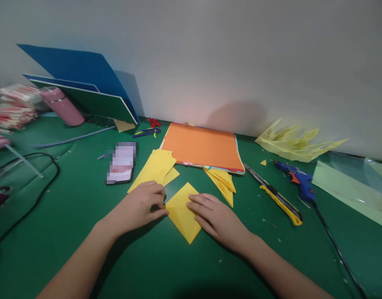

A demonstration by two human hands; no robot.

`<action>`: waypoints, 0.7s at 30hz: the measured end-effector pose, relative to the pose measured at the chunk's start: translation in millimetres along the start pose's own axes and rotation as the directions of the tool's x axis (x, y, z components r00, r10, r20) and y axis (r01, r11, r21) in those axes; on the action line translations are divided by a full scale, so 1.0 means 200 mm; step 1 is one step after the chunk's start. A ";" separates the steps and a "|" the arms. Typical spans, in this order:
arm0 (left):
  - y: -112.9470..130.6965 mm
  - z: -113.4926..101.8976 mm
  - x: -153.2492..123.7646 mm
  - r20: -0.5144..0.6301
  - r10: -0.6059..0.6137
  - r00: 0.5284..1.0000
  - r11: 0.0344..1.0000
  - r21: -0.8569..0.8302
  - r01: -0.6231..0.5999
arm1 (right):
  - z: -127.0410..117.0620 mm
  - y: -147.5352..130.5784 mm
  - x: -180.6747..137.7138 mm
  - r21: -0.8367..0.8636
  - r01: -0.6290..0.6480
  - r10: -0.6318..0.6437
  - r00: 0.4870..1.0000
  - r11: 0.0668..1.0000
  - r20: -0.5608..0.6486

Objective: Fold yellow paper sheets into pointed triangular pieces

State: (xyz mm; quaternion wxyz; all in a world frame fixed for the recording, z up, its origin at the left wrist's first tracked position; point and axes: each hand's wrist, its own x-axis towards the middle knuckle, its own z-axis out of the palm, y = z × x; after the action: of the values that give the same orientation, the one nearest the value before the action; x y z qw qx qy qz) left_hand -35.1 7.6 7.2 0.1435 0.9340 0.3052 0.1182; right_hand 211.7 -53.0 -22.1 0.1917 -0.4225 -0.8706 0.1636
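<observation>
A yellow paper square [182,222], turned like a diamond and creased across its middle, lies on the green table between my hands. My left hand [147,202] pinches its left corner between thumb and fingertips. Flat over its right side rests my right hand [214,216], fingers stretched out and covering the right corner. Just beyond my left hand is a pile of yellow paper pieces [155,166]. Several folded yellow paper pieces [222,182] lie beyond my right hand, partly under the stack of coloured paper [203,145] with an orange sheet on top.
A phone [121,162] lies to the left, near a pink bottle [62,106] and leaning blue and green boards [85,99]. At right are a yellow box cutter [280,201], a blue glue gun [298,178] with its cord, and a spiky pale-yellow paper piece [297,143].
</observation>
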 end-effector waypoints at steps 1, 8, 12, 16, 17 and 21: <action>0.01 0.01 0.01 -0.026 -0.011 1.000 0.999 0.031 0.012 | 0.01 0.00 0.00 0.019 -0.026 0.026 0.999 0.999 -0.027; 0.13 0.17 0.08 -0.148 -0.058 0.987 0.995 -0.092 0.045 | 0.05 0.04 0.01 0.186 -0.148 0.179 0.971 0.971 -0.159; 0.15 0.19 0.08 -0.167 -0.154 0.974 0.986 -0.096 0.139 | 0.04 0.04 0.02 0.181 -0.157 0.190 0.965 0.971 -0.182; 0.13 0.13 0.06 -0.047 -0.163 0.985 0.972 -0.177 0.153 | 0.04 0.04 0.02 0.140 -0.164 0.190 0.963 0.976 -0.192; 0.13 0.11 0.06 0.002 -0.119 0.993 0.973 -0.198 0.118 | 0.04 0.04 0.02 0.134 -0.165 0.189 0.964 0.977 -0.188; 0.12 0.07 0.05 0.107 -0.009 0.994 0.971 -0.237 0.034 | 0.03 0.06 0.02 0.129 -0.150 0.170 0.972 0.980 -0.164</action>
State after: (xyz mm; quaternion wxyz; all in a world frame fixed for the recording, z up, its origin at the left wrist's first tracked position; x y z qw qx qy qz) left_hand -11.0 -7.4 3.1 0.2716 0.9116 0.2909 0.1032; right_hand 214.0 -43.4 -30.8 0.2773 -0.4922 -0.8027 0.1912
